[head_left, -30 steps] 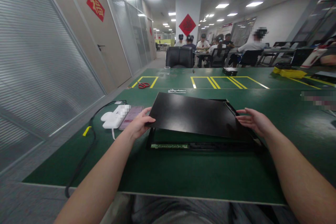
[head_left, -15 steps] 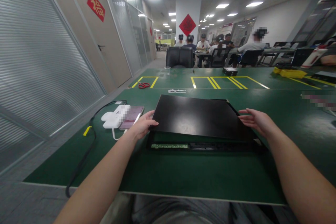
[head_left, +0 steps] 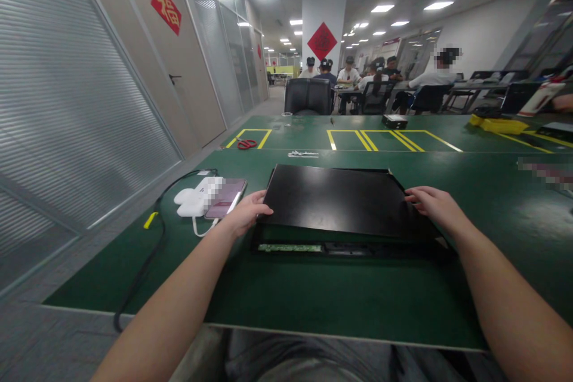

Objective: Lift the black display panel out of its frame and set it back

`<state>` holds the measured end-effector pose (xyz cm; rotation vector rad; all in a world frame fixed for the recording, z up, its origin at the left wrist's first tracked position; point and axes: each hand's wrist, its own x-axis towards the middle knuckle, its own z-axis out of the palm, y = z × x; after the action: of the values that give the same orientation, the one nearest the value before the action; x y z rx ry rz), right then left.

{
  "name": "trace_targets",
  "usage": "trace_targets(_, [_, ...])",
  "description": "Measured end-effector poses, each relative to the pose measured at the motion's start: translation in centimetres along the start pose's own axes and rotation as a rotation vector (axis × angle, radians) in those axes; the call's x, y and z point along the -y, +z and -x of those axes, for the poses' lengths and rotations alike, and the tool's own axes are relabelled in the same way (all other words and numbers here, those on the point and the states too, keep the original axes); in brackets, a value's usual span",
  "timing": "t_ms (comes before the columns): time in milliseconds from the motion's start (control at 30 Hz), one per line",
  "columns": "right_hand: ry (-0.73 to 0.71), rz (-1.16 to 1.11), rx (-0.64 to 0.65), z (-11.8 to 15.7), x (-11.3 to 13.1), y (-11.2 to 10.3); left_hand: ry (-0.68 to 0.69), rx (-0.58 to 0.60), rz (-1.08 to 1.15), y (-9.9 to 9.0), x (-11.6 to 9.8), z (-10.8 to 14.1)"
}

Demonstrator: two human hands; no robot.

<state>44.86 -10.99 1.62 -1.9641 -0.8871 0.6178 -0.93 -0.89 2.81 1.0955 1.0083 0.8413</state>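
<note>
I have the left hand (head_left: 246, 215) pinching the black panel (head_left: 335, 198) over a frame (head_left: 385, 249) holding a green strip (head_left: 290, 248); from here I can't tell whether the right hand (head_left: 435, 205) grips.

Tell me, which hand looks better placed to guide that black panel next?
Probably the left hand: it holds the black panel by its edge, thumb on top. The right hand is at the opposite edge, where its hold is harder to make out.
</note>
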Motion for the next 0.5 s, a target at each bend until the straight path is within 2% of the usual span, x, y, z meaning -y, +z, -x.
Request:
trace_targets(433, [-0.065, 0.133, -0.003, -0.5, -0.7, 0.0, -0.012, -0.068, -0.004, 0.3, -0.1, 0.3])
trace_targets(500, [-0.118, 0.208, -0.013, -0.8, -1.1, -0.1, -0.013, -0.081, -0.016, 0.2, 0.0, 0.2])
